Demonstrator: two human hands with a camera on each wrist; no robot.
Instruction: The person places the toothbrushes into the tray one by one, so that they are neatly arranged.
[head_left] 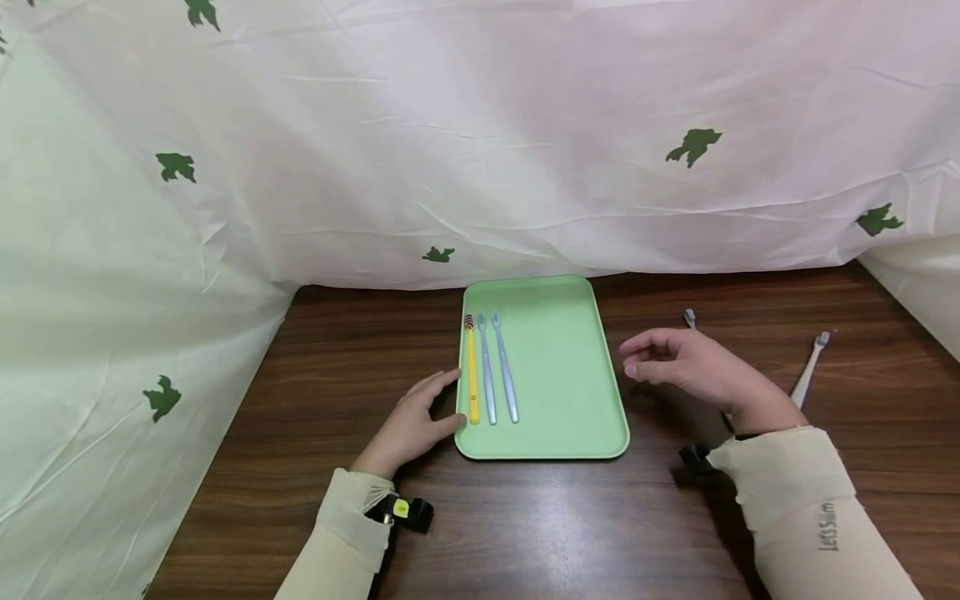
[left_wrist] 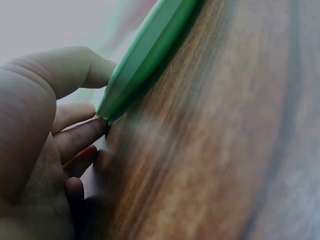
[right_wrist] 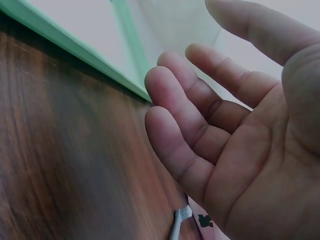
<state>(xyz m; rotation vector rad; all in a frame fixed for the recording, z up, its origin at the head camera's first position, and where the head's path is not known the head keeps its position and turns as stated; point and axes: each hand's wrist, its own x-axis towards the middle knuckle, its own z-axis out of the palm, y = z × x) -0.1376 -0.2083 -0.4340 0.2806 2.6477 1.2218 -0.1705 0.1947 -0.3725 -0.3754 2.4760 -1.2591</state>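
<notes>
A light green tray [head_left: 562, 367] lies on the table with a yellow toothbrush [head_left: 473, 375] and two pale blue toothbrushes [head_left: 488, 375] side by side along its left part. My left hand [head_left: 416, 425] rests at the tray's left edge, thumb and fingers spread along the rim; in the left wrist view, the thumb tip touches the green rim [left_wrist: 145, 62]. Beyond the tray's right edge, my right hand [head_left: 697, 367] hovers with loosely bent fingers and an empty palm [right_wrist: 250, 160].
On the right, a white toothbrush [head_left: 810, 371] and another toothbrush [head_left: 690, 317], mostly hidden behind my right hand, lie on the dark wood table [head_left: 322, 358]. A white cloth [head_left: 487, 150] with green patches hangs along the back and sides.
</notes>
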